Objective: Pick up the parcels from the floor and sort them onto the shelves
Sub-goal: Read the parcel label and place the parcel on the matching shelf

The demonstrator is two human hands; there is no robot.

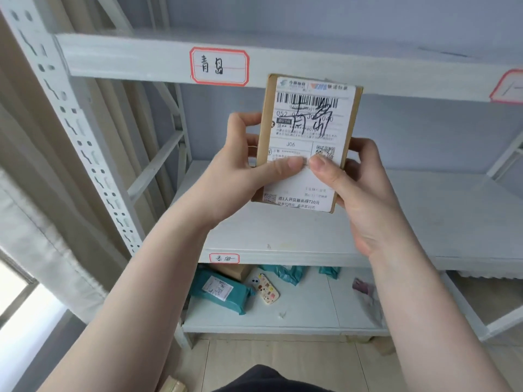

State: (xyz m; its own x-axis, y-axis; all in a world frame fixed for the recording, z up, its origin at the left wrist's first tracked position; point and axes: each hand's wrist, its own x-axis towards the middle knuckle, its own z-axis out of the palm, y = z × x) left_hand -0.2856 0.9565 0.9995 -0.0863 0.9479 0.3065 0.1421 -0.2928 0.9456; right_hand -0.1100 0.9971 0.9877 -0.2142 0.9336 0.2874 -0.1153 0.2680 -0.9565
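I hold a small brown cardboard parcel (308,128) upright in front of the white metal shelving. Its white shipping label faces me, with a barcode and large handwritten characters. My left hand (246,168) grips its left edge, thumb across the label. My right hand (359,188) grips its right edge, thumb beside the other thumb. The parcel overlaps the front beam of the upper shelf (135,56), just right of a red-bordered handwritten tag (219,66). The middle shelf (424,216) lies behind and below the parcel.
A second tag (224,258) marks the middle shelf's front edge; a third tag (508,86) sits at far right. The bottom shelf (305,315) holds teal bagged parcels (220,291), a brown box and a patterned case (267,288). The shelf's perforated upright (76,131) stands left, beside curtains.
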